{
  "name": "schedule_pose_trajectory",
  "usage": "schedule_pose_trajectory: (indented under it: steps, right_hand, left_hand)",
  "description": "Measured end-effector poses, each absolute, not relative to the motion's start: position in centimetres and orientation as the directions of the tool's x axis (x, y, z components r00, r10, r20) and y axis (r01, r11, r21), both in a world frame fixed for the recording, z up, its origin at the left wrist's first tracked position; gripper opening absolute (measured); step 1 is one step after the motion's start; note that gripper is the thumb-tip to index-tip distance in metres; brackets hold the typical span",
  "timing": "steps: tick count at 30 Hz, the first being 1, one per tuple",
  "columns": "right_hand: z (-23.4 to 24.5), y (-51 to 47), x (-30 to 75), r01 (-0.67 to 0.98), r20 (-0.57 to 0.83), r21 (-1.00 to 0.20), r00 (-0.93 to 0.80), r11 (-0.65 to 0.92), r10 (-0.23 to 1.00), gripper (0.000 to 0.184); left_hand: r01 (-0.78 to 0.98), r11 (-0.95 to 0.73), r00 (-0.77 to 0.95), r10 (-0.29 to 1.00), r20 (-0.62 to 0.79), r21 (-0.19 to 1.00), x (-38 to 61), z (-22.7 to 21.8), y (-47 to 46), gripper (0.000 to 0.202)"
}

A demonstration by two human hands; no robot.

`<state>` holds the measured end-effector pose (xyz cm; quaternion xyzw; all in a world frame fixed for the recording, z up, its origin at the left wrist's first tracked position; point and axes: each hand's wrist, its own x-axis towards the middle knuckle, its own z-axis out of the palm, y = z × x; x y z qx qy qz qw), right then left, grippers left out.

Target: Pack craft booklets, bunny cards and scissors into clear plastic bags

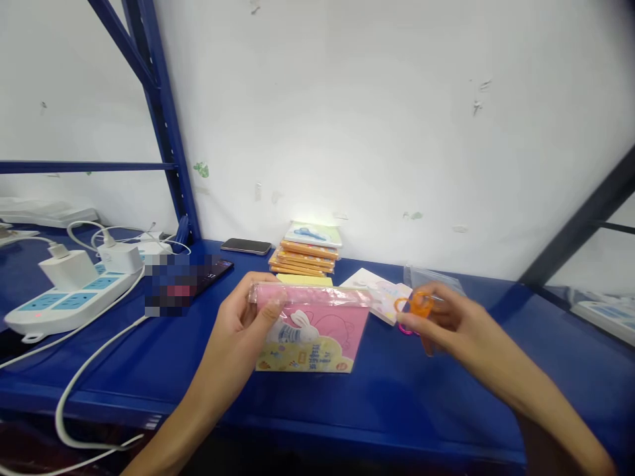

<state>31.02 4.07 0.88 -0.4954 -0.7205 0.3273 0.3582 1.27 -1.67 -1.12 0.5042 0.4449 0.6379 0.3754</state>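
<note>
My left hand point(255, 314) is closed on the left edge of a pink booklet pack point(310, 334) with a white rabbit on its cover, held up in clear plastic wrapping. Pinched in my right hand point(446, 317) is a pair of small orange scissors point(421, 304), partly covered by my fingers; a loop of the handle shows. Just under that hand, a magenta loop point(407, 328) lies at the edge of some pale printed cards point(374, 291). Behind the pack, a yellow item point(305, 280) is mostly hidden.
A stack of orange-edged packs point(303, 258), topped by one showing blue scissors, stands near the wall. Two phones point(247, 246) lie left of it. A power strip point(74, 297) with chargers and white cables occupies the left. Clear plastic bags point(434, 277) lie behind my right hand.
</note>
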Motion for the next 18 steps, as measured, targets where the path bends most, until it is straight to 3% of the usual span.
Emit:
schedule_pose_trajectory:
  steps: [3,6,12,18]
  right_hand:
    - [2.2,1.9,29.7,0.272,0.218,-0.912,-0.312,0.307,0.925,0.034]
    - [2.7,0.1,27.5,0.212,0.275,-0.902,-0.387,0.375,0.880,0.020]
    - [2.4,-1.1,24.4,0.136,0.549,-0.806,-0.194,0.577,0.813,0.010]
    - [2.2,-1.2,24.1,0.135,0.600,-0.780,-0.114,0.611,0.792,0.010]
  left_hand:
    - [-0.007,-0.352,-0.177,0.922,0.345,0.936,1.4,-1.2,-2.0,0.016]
    - [0.026,-0.361,-0.170,0.917,0.360,0.932,1.9,-1.1,-2.3,0.018]
    - [0.134,-0.373,-0.179,0.902,0.393,0.918,3.0,-0.2,-2.8,0.018]
    - [0.052,-0.329,-0.143,0.932,0.333,0.943,3.4,-0.1,-3.2,0.020]
